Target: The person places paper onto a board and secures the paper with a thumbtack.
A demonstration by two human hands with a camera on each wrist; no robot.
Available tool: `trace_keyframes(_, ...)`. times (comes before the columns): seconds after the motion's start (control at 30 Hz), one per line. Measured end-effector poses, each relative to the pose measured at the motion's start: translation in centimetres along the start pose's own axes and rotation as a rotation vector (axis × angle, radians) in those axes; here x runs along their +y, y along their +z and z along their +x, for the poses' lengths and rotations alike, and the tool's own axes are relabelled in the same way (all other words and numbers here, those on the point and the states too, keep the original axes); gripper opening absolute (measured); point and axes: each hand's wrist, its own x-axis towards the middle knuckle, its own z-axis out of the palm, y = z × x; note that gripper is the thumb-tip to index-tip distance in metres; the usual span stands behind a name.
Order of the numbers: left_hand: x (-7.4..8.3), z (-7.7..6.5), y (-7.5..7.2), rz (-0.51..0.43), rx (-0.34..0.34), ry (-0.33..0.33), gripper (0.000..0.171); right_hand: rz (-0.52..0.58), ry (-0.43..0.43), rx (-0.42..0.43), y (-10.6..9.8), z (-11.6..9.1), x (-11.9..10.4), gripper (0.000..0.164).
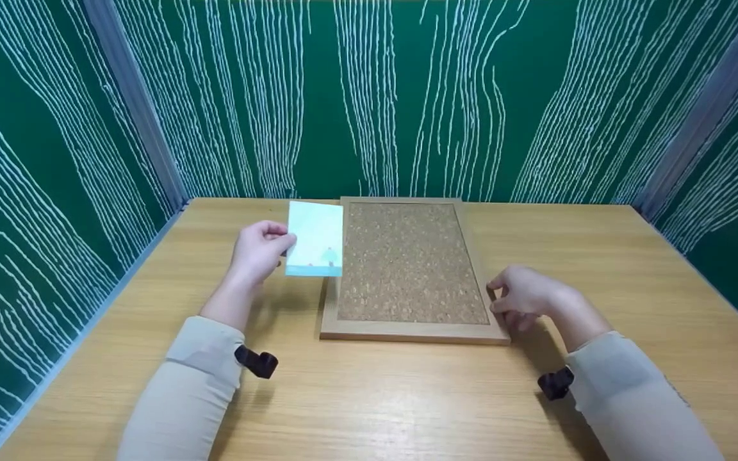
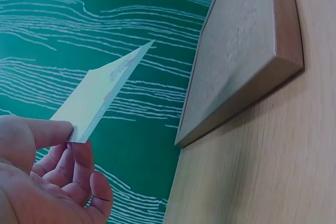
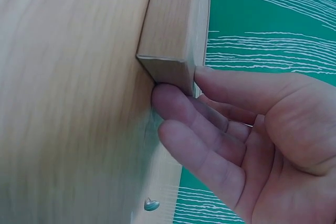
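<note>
My left hand [image 1: 259, 251] pinches a pale blue paper note [image 1: 314, 238] by its left edge, thumb on the face. The note has a darker blue band along the bottom and small printed figures; it is held up, overlapping the corkboard's left rim in the head view. In the left wrist view the note [image 2: 105, 95] tilts away from the thumb, beside the board. A wood-framed corkboard [image 1: 410, 262] lies on the table, cork side up. My right hand [image 1: 529, 296] grips its right rim near the front corner, thumb on the frame [image 3: 170, 22] and fingers against the side.
The light wooden table [image 1: 369, 410] stretches around the board on both sides and in front. Green panels [image 1: 318, 96] with white wavy lines stand at the back and sides, joined by grey posts [image 1: 141, 102]. Black cameras [image 1: 257, 362] sit at both sleeve cuffs.
</note>
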Motion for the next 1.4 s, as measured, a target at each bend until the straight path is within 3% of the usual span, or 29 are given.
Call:
trace_keyframes(0.43,0.8,-0.3,3.3,-0.029,-0.044,0.039,0.021,-0.014,0.027,0.009,-0.2,0.5,0.6,0.057)
trace_keyframes(0.87,0.6,-0.7,6.8,-0.054,-0.107,0.066,0.020,0.012,-0.004,-0.015,-0.3,0.5,0.3,0.059)
trace_keyframes(1.4,0.5,-1.6,11.1,0.030,-0.207,0.098,0.016,-0.019,0.026,0.003,-0.1,0.4,0.4,0.057)
